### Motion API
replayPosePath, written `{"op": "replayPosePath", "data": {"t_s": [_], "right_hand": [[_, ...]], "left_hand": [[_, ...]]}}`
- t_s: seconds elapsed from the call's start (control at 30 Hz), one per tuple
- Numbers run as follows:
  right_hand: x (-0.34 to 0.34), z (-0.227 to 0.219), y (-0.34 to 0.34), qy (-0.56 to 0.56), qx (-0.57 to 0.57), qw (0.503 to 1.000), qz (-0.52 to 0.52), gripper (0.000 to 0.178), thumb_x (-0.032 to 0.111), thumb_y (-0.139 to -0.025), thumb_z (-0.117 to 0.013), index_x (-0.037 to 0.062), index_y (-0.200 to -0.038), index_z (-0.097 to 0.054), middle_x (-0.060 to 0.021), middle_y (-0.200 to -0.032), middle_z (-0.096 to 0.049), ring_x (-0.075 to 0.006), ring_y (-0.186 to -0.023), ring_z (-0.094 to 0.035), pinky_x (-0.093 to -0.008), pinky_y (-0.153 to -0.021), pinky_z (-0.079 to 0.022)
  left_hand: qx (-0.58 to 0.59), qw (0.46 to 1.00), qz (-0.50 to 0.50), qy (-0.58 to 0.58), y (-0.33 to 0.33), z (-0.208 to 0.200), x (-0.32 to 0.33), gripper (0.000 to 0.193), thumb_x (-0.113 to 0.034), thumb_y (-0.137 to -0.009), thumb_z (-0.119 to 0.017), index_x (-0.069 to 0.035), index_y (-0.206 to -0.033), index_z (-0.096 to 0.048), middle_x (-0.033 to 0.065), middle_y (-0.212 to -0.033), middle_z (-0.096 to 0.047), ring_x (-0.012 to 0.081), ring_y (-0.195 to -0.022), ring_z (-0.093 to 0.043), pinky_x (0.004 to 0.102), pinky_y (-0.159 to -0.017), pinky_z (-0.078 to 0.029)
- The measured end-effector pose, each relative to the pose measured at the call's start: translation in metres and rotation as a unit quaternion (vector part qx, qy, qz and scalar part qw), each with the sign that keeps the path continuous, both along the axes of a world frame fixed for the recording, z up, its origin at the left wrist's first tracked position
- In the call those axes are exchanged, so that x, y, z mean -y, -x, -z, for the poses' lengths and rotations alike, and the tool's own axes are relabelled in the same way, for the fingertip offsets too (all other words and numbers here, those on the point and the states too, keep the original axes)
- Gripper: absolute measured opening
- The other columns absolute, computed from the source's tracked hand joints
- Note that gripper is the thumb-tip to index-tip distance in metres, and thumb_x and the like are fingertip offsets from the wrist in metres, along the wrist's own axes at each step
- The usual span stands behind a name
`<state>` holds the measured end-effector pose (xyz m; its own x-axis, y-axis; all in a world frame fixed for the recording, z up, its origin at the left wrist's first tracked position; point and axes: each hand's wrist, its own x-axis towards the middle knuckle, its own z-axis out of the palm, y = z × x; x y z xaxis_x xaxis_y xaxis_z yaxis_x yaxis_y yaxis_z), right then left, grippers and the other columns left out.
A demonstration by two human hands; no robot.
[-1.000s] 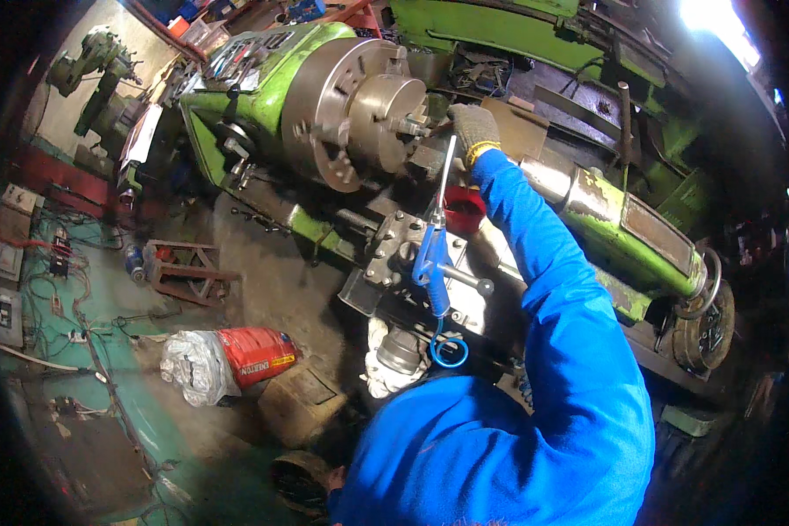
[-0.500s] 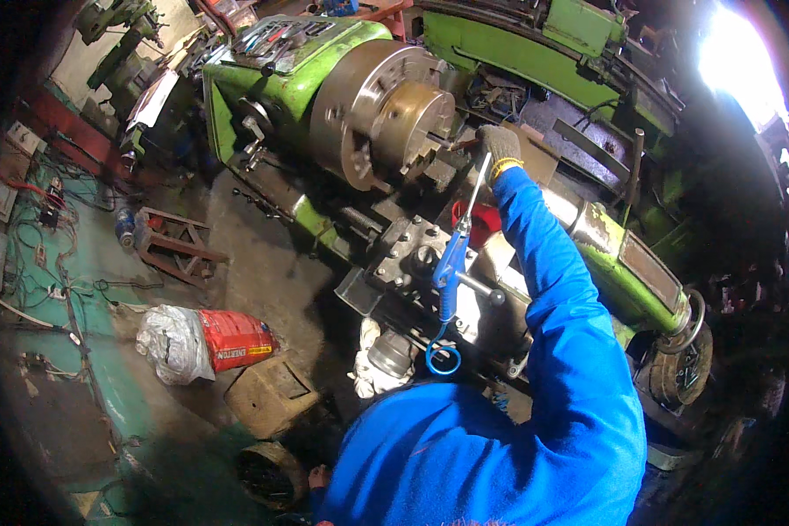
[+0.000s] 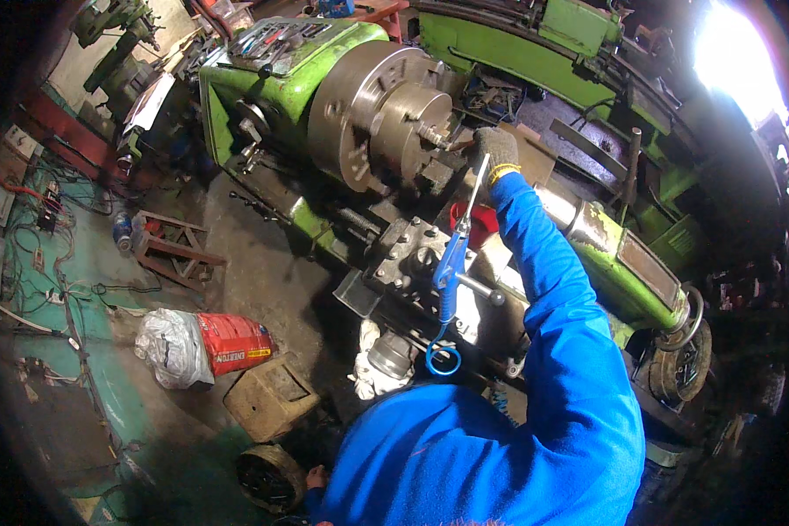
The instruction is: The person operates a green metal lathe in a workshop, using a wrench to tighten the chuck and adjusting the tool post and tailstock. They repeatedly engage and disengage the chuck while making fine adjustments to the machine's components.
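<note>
My right hand (image 3: 498,149), in a grey glove with a yellow cuff, reaches out at the end of a blue sleeve to just right of the lathe chuck (image 3: 368,114). Its fingers close around the top of a thin metal tube. That tube belongs to a blue air gun (image 3: 450,267), which hangs down over the tool post (image 3: 410,252) with a loop of blue hose below it. Only a small part of my left hand (image 3: 312,478) shows, low beside my body next to a round dark wheel (image 3: 270,478); its grip is hidden.
The green lathe bed (image 3: 622,263) runs to the right. A red cup (image 3: 478,223) sits behind the air gun. On the floor lie a red and white sack (image 3: 206,344), a wooden block (image 3: 267,399), a rusty metal stand (image 3: 174,247) and cables at the left.
My head has shifted, so the lathe sits lower and more central in view. The gloved right hand stays by the chuck with the air gun still hanging from it.
</note>
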<state>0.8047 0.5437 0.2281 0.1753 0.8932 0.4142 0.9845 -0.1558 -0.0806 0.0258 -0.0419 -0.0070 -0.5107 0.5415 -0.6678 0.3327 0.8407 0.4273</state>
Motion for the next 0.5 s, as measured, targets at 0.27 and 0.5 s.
{"op": "replayPosePath", "data": {"t_s": [0.27, 0.5], "right_hand": [[-0.006, -0.015, 0.018, -0.096, -0.275, 0.953, 0.081, 0.026, 0.022, -0.095, -0.056, 0.0072, -0.097, -0.077, -0.0208, -0.102, -0.075, -0.0401, -0.106, -0.071, -0.0519, -0.090, -0.057], [-0.028, 0.017, -0.006, -0.059, -0.082, 0.994, 0.042, 0.022, 0.026, -0.086, -0.067, 0.0070, -0.094, -0.075, -0.0209, -0.102, -0.074, -0.0420, -0.104, -0.070, -0.0526, -0.089, -0.057]], "left_hand": [[0.039, 0.997, -0.061, -0.014, -0.003, -0.003, 0.018, 0.039, -0.035, -0.095, -0.080, -0.004, -0.119, -0.074, 0.0127, -0.088, -0.072, 0.0237, -0.077, -0.069, 0.0414, -0.069, -0.059], [0.126, 0.976, -0.174, -0.034, -0.003, 0.002, 0.019, 0.034, -0.028, -0.097, -0.079, -0.004, -0.120, -0.072, 0.0104, -0.093, -0.069, 0.0238, -0.074, -0.069, 0.0395, -0.064, -0.059]]}}
